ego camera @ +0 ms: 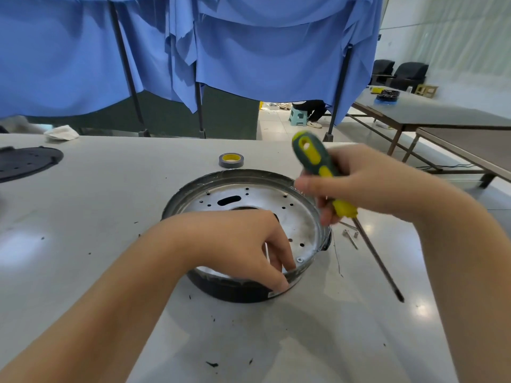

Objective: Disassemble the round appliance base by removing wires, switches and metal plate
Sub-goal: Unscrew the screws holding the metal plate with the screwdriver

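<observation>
The round black appliance base (237, 293) sits in the middle of the white table, with a silver perforated metal plate (276, 201) inside it. My left hand (249, 241) lies over the plate, its fingertips curled over the near rim of the base beside a screw (299, 260). My right hand (367, 186) grips a green and yellow screwdriver (318, 161) above the base's right edge. The shaft (378, 264) slants down to the right, its tip over the table, away from the base.
Loose screws (349, 235) and a thin wire (337, 258) lie on the table right of the base. A roll of tape (231, 160) stands behind it, a black round cover (25, 161) at far left. Blue curtains hang behind; other tables stand at the right.
</observation>
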Motion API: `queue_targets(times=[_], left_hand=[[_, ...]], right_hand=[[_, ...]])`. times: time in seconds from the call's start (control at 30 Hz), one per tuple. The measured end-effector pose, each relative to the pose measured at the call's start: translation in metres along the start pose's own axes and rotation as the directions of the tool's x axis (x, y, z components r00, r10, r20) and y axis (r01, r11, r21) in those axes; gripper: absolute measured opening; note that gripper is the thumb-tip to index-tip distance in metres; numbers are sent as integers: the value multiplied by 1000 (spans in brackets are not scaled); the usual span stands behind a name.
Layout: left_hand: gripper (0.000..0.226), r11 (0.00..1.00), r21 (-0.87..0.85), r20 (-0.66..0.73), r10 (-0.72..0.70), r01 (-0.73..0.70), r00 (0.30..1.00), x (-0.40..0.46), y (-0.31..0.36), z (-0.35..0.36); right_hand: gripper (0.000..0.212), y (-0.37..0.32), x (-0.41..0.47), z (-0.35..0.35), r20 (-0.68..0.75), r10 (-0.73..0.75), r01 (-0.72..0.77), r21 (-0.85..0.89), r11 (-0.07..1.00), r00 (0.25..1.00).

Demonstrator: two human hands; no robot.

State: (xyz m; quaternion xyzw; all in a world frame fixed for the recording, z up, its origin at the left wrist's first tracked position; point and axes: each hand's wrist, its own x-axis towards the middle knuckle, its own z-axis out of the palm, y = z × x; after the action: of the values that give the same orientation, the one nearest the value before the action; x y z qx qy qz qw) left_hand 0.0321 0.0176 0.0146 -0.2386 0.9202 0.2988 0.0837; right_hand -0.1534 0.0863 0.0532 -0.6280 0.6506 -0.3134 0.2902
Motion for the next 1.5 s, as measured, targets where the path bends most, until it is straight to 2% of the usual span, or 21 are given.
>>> queue_targets(times=[0.1, 0.2, 0.3, 0.43, 0.6, 0.83, 1.0, 1.1, 1.2, 1.3, 1.4, 1.5], left_hand=[[20, 1000, -14, 13, -6, 6, 1000, 0, -2, 0], [19, 1000, -23, 29, -5, 6, 1000, 1, -3, -1], [20, 1000, -18, 44, -8, 8, 999, 1, -3, -2], [20, 999, -33, 50, 1, 1, 999, 0, -3, -2], [17, 998, -60, 58, 11, -8, 998, -1, -2, -1], [15, 998, -69, 78, 4, 2, 997, -2, 0, -3], [13, 997, -76, 90, -1, 8, 996, -2, 1, -3], [13, 997, -80, 95, -10, 18, 995, -2, 1, -4], [13, 996, -81, 99, -14, 22, 995, -2, 1, -3], [15, 994, -101, 99, -24, 34, 995, -2, 1, -3], [16, 993, -113, 90, -29, 39, 996, -2, 2, -3], [17, 995, -96, 68, -27, 33, 997, -2, 2, -2]], right_hand=[[39, -5, 0, -1, -263, -129, 180, 177, 968, 956], [30, -4, 6, 3, -450, -126, 267, 263, 927, 884], [28, -2, 11, 9, -557, -95, 312, 309, 898, 825], [30, 3, 17, 11, -611, -29, 339, 398, 852, 791], [29, 13, 23, 12, -604, 25, 309, 442, 842, 797], [28, 21, 30, 23, -546, -54, 261, 308, 915, 836], [40, 19, 29, 25, -539, -93, 274, 266, 924, 837], [40, 12, 26, 27, -504, -155, 314, 246, 917, 850], [26, 6, 24, 29, -402, -195, 332, 307, 892, 894], [17, 2, 22, 31, -313, -181, 313, 450, 836, 932], [21, 0, 21, 35, -262, -176, 305, 617, 726, 949], [31, -1, 21, 35, -249, -172, 299, 697, 651, 953]])
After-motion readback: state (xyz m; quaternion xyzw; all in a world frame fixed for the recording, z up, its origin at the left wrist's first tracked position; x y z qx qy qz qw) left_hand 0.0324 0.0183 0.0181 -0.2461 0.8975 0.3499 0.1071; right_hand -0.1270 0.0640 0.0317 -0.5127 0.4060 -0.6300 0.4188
